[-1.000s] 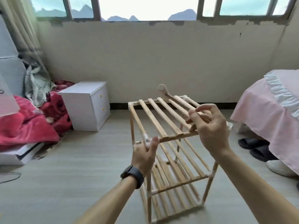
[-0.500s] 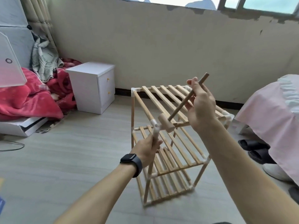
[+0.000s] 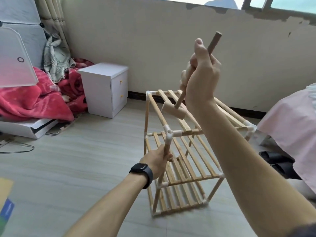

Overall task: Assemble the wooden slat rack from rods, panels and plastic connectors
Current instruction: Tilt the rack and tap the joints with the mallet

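Grey plank floor (image 3: 68, 168), white cabinet (image 3: 100, 89); three-shelf slat rack (image 3: 193, 161) upright, left grip (image 3: 157, 161) round its corner post (image 3: 166, 147), right grip (image 3: 201, 77) holding mallet (image 3: 174, 111).

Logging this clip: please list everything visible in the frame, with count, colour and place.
Slatted wooden rack with white plastic corner connectors: one, pale wood, floor centre.
Wooden mallet: one, pale, held above the rack's top.
Small two-drawer cabinet: one, white, left of rack.
Crumpled blanket: one, red, far left.
Bed cover: one, pink, right edge.
Slippers: pair, dark, beside bed.
Wristwatch: one, black, left wrist.
Left hand: grips rack's front upright rod.
Right hand: grips mallet handle.
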Tool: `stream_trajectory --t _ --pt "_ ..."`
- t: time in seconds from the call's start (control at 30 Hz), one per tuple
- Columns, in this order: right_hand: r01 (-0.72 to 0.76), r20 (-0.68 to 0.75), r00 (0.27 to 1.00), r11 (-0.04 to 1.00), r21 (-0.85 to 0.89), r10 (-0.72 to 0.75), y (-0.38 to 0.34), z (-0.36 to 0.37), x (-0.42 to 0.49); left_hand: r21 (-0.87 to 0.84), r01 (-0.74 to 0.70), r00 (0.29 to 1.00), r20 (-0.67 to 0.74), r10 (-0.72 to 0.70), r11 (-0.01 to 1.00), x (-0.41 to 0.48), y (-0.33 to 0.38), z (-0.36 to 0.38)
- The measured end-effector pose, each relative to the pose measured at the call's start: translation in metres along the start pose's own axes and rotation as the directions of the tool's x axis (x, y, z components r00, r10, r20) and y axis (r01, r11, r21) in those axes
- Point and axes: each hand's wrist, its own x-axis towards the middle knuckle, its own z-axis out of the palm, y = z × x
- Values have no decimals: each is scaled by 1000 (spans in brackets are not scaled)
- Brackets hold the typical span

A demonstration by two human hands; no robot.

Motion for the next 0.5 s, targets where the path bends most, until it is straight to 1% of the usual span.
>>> stream_trajectory --t 0.03,0.07,0.13,0.17,0.2,0.23,0.3,0.33,0.37,0.43,0.47,0.5 --pt "1 -13 1000 1000 -17 -1 10 -1 -6 9 9 1000 1 -9 1000 0 0 -1" --pt "-21 -14 1000 996 -85 19 23 -2 -18 16 15 1000 -1 -14 1000 1 0 -2" --pt "-60 45 996 968 -243 73 44 2 -35 23 20 1000 0 -20 1000 0 0 -2" --pt "-48 91 993 961 -272 75 45 7 -34 27 22 1000 -2 -22 999 0 0 -3" --pt "-18 103 994 963 -269 47 41 13 -28 29 23 1000 -2 -23 999 1 0 -4" --pt "10 67 998 975 -222 5 31 15 -19 26 23 1000 6 -23 999 1 0 -3" --pt "44 -32 998 998 -36 -45 20 12 -1 26 20 1000 8 -20 999 1 -2 -4" --pt "37 -49 998 999 -6 -37 23 8 -1 28 22 1000 10 -22 999 1 -3 -5" --pt "14 -35 999 998 -57 -16 31 3 -9 27 26 1000 12 -26 999 1 -3 -5" --pt "-38 45 998 977 -210 49 49 -5 -29 33 28 999 25 -29 999 1 -2 -5" --pt "-50 85 994 969 -243 73 55 -7 -32 42 28 999 20 -28 999 1 -2 -6" --pt "-56 96 992 965 -257 84 55 -7 -31 42 27 1000 7 -27 999 2 -2 -7"
